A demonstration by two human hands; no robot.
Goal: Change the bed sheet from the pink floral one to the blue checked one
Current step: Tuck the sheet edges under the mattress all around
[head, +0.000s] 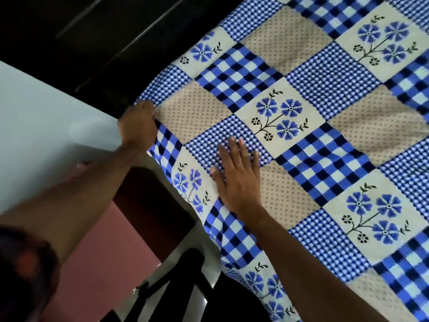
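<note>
Background: a pale wall (46, 108) and dark furniture (97, 31) are seen behind the bed's corner.
Blue checked sheet (301, 112): it is spread over the bed, and its side edge hangs down near the person.
Pink floral sheet: it is not seen on the bed.
Left hand (139, 122): it is placed at the sheet's far corner, with fingers curled over the edge and gripping the cloth; the fingertips are hidden.
Right hand (236, 180): it is laid flat on the sheet, fingers straight and slightly spread.
Key relation: the corner lies up and left of the right hand, under the left hand, so the pull is judged to be made there.
</note>
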